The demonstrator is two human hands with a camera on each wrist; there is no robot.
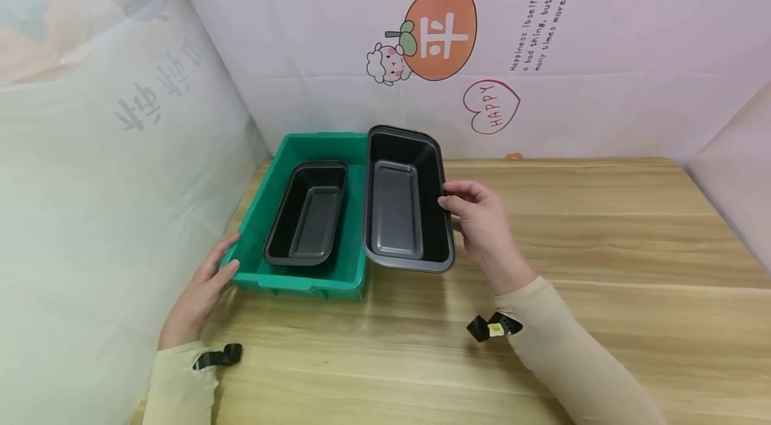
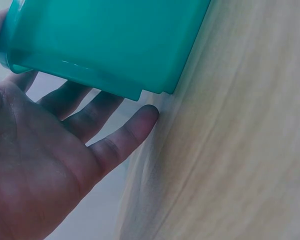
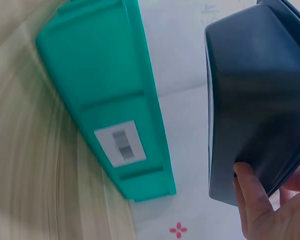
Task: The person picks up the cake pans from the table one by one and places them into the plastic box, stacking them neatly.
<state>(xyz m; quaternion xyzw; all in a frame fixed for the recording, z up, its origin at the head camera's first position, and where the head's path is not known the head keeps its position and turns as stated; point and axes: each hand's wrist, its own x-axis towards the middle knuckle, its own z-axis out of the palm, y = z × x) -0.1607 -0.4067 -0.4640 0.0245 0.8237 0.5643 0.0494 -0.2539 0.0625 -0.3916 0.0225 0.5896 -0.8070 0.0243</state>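
Note:
A dark loaf pan (image 1: 395,207) is held up, tilted, over the right edge of a green plastic bin (image 1: 352,288). At the pan's right rim my right hand (image 1: 482,217) pinches it, the thumb inside and the fingers outside. In the right wrist view the outer wall of that loaf pan (image 3: 260,100) shows, fingertips against it. Inside the bin lies a second dark loaf pan (image 1: 317,221). My left hand (image 1: 205,294) holds the bin's front left corner. In the left wrist view its fingers lie along the outside of the green bin (image 2: 105,45); the thumb is mostly cut off.
The bin stands on a wood-grain table (image 1: 572,237), near a printed cloth backdrop (image 1: 313,37). Another pale cloth wall (image 1: 120,177) rises close on the left. A white barcode label (image 3: 121,143) is stuck to the bin's right side.

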